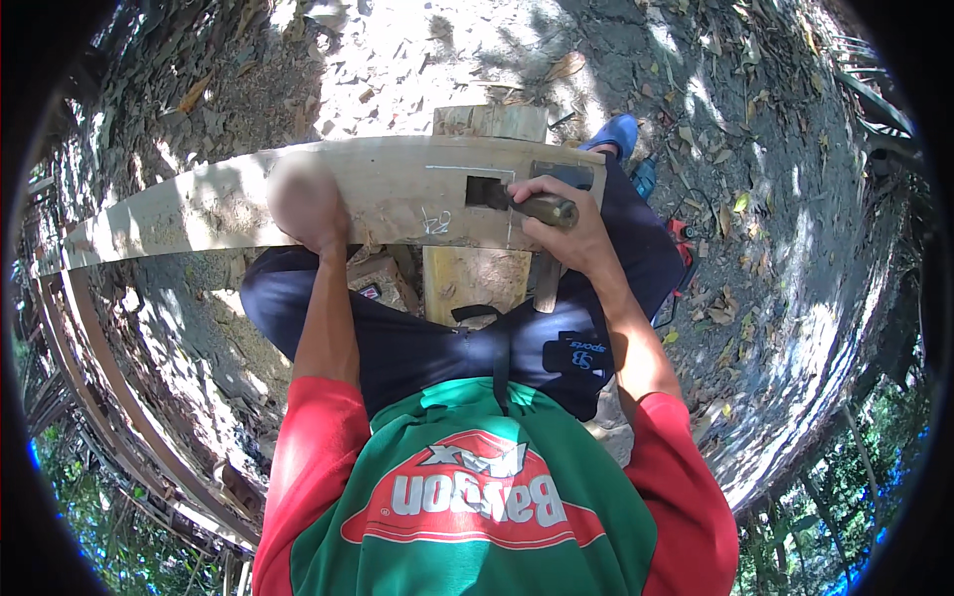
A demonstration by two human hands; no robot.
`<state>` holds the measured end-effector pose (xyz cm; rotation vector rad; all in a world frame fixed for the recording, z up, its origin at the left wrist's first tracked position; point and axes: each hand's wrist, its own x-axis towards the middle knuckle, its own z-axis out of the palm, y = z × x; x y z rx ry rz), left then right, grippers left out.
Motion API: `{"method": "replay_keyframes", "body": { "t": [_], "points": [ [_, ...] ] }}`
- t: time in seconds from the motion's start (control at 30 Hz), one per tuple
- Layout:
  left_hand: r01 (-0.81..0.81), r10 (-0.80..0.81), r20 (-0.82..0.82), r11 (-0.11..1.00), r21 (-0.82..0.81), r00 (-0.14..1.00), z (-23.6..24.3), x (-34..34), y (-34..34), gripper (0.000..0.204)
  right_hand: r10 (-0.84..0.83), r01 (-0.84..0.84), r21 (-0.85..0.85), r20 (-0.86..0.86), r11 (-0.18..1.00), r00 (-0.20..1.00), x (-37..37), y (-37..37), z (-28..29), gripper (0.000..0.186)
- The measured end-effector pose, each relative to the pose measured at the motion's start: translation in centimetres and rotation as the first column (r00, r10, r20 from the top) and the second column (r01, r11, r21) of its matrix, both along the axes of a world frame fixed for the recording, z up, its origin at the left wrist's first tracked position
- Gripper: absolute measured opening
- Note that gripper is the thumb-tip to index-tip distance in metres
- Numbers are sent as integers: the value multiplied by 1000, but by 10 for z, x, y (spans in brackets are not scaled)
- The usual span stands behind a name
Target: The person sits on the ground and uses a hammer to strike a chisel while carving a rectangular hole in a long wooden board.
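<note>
Across my lap lies a long, tapering wooden plank (383, 189) with white marked lines and a dark rectangular hole (485, 192) cut near its right end. My right hand (576, 223) is closed round the thick wooden handle of a chisel (555, 210), whose other end points left into the hole. Beside that hand, a hammer (547, 283) rests with its dark head on the plank and its wooden handle toward me. My left hand (316, 211) is on the plank left of the hole; its fingers are blurred.
Beneath the plank, a wooden block (477, 278) shows on the near side and another piece of wood (492, 121) on the far side. A blue power tool (644, 179) and a red one (684, 233) lie right of my leg. Long wooden strips (109, 368) stretch along the left.
</note>
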<state>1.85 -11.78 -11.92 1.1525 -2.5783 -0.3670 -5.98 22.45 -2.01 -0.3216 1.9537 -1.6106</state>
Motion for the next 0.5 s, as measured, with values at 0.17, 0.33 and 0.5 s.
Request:
{"method": "replay_keyframes", "body": {
  "t": [0.17,0.33,0.5],
  "points": [
    [-6,3,-32,996,-88,999,-8,-1,-3,53,-57,65,-107,71,992,996,7,-3,-15,29],
    [1,-3,-30,997,-72,1000,-8,2,-3,53,-28,29,7,-46,1000,999,2,-5,-1,28],
    [11,-15,-45,996,-85,999,-9,0,-4,55,-110,106,-37,-114,994,987,10,-14,-8,26]
  ]
}}
